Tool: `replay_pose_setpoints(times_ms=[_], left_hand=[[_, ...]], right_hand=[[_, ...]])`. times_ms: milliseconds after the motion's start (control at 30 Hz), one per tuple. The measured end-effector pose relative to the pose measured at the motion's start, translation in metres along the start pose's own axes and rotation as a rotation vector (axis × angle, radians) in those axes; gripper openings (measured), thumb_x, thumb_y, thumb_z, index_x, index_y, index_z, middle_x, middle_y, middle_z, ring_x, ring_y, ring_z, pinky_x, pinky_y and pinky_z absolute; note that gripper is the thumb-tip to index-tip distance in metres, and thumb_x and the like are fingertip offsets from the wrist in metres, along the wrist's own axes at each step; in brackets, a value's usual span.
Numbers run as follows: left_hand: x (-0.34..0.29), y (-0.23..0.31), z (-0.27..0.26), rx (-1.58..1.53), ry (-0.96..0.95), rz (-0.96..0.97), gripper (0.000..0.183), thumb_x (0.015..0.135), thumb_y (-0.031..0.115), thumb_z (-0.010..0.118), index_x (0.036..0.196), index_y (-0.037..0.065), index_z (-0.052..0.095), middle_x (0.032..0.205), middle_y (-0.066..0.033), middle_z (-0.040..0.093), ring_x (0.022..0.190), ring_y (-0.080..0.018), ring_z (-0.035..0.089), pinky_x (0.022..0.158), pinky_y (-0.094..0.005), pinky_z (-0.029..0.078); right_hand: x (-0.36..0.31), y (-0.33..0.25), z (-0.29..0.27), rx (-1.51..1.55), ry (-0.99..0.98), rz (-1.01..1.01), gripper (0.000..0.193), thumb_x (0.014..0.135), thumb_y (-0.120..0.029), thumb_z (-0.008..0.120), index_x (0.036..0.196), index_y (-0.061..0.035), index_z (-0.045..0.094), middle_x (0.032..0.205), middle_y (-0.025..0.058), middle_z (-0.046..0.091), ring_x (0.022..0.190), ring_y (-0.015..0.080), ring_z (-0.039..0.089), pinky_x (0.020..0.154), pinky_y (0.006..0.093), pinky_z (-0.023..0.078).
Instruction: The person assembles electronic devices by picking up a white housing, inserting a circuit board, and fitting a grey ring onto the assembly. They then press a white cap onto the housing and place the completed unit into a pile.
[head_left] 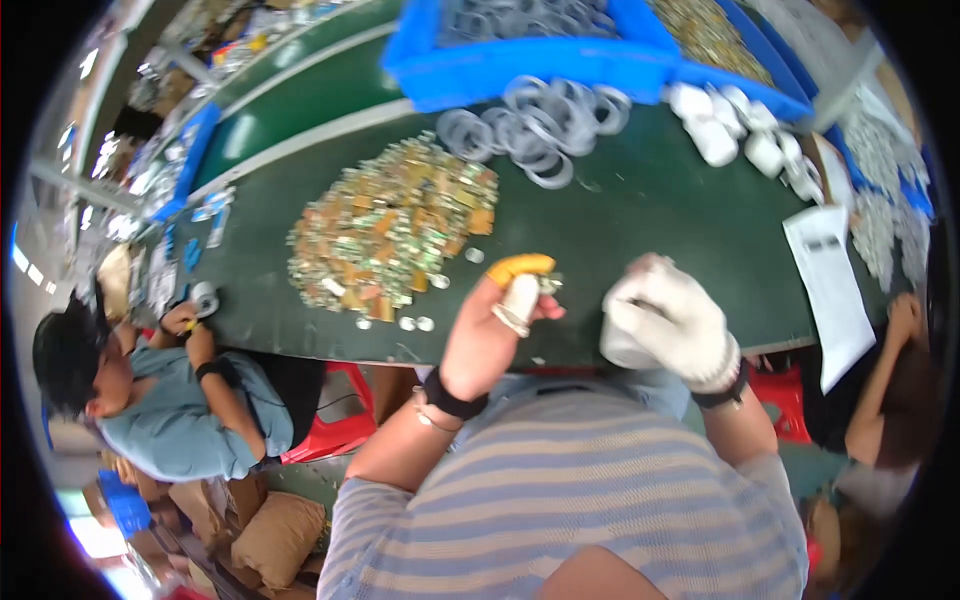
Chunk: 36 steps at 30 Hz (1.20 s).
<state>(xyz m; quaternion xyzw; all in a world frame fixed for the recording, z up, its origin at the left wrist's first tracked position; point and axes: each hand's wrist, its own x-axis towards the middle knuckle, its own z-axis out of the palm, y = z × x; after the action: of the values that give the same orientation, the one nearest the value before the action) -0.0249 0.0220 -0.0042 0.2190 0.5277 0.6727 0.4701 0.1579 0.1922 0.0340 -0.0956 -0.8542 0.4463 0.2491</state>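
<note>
My left hand (490, 325) wears a yellow finger cot and a white one, with its fingers closed on a small shiny metal piece (550, 285); the piece is too blurred to name more closely. To its right my right hand (685, 325), in a white knit glove, is curled around the top of a white cylinder (625, 348) at the table's near edge. What its fingertips pinch, if anything, is hidden. Left of my hands a wide heap of small gold and silver metal pieces (395, 230) lies on the green table (600, 220). Several small white discs (407, 323) are scattered along its near side.
Clear plastic rings (545, 125) are piled before a blue bin (530, 75) of similar rings. White rolls (715, 140) and a sheet of paper (830, 290) lie at the right. A co-worker (190, 400) sits at the left; another person's arm (875, 390) shows at the right.
</note>
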Motion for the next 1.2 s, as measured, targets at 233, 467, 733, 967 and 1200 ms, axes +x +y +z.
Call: replay_pose_setpoints(times_ms=[233,467,733,967,1200], left_hand=[[-0.008,-0.004,0.017,0.253,-0.143,0.077,0.028,0.107,0.003,0.052,0.134,0.003,0.057,0.108,-0.0055,0.066,0.099,-0.0142,0.067,0.092,-0.0282,0.052],[-0.015,-0.012,0.023,0.417,-0.195,0.166,0.027,0.107,0.009,0.054,0.133,0.003,0.058,0.105,-0.0037,0.065,0.096,-0.0110,0.064,0.091,-0.0277,0.051],[-0.016,-0.004,0.025,0.441,-0.139,0.047,0.025,0.103,0.006,0.063,0.128,0.002,0.061,0.108,-0.0054,0.070,0.098,-0.0125,0.068,0.090,-0.0262,0.052],[-0.009,-0.014,0.019,0.819,-0.090,0.324,0.018,0.098,0.005,0.069,0.115,0.003,0.066,0.106,-0.0073,0.070,0.098,-0.0172,0.068,0.090,-0.0286,0.053],[-0.011,-0.014,0.014,0.150,-0.037,0.031,0.033,0.102,0.003,0.062,0.135,0.006,0.059,0.110,-0.0021,0.066,0.097,-0.0104,0.063,0.090,-0.0261,0.052]], right_hand=[[0.004,0.008,0.014,-0.146,-0.021,-0.024,0.009,0.083,-0.013,0.078,0.087,-0.0125,0.070,0.077,0.0034,0.062,0.076,0.0233,0.062,0.068,0.0367,0.048],[-0.004,0.007,0.007,-0.121,-0.152,0.127,0.011,0.084,-0.017,0.077,0.083,-0.0113,0.067,0.076,0.0048,0.063,0.076,0.0244,0.062,0.068,0.0380,0.048],[-0.008,0.015,0.011,-0.076,-0.164,0.115,0.009,0.084,-0.016,0.074,0.083,-0.0097,0.068,0.076,0.0068,0.064,0.076,0.0270,0.063,0.072,0.0396,0.049],[-0.009,0.013,0.021,-0.205,-0.068,0.093,0.007,0.083,-0.013,0.074,0.083,-0.0088,0.068,0.075,0.0090,0.063,0.079,0.0307,0.062,0.074,0.0428,0.049],[-0.013,0.013,0.019,-0.246,-0.069,0.021,0.010,0.085,-0.011,0.072,0.092,-0.0088,0.066,0.084,0.0105,0.064,0.085,0.0333,0.062,0.077,0.0450,0.049]])
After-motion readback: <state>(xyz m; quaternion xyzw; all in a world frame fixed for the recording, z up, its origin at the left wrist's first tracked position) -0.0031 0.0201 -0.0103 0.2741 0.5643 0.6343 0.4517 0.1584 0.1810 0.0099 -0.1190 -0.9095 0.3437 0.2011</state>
